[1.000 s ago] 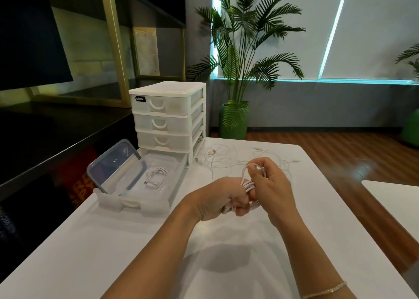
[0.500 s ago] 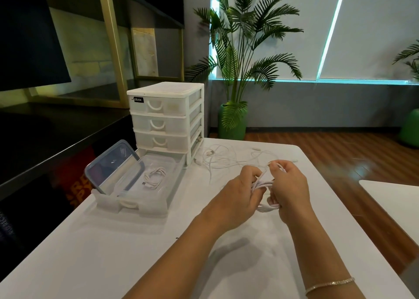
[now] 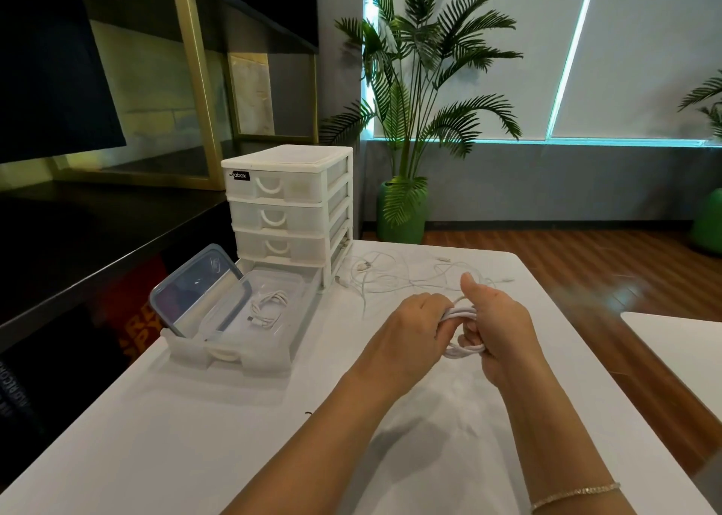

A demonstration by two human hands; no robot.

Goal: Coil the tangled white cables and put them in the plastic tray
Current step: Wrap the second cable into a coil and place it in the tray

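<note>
Both hands meet over the middle of the white table (image 3: 195, 436). My left hand (image 3: 414, 331) and my right hand (image 3: 496, 319) grip one white coiled cable (image 3: 463, 313); its loops show between the palms and below my right fingers. Behind them, loose tangled white cables (image 3: 394, 276) lie spread on the table. To the left, the clear plastic tray (image 3: 250, 362), a pulled-out drawer, holds one coiled white cable (image 3: 267, 307).
A white drawer unit (image 3: 289, 206) stands behind the tray. A clear lid with a blue rim (image 3: 199, 288) leans inside the tray's left side. A dark counter runs along the left. A second white table (image 3: 680, 335) sits at the right, a potted palm (image 3: 406, 210) beyond.
My hands shifted a little to the right and lower while turning the coil. The right thumb now sticks up and more loops show beneath my right hand.
</note>
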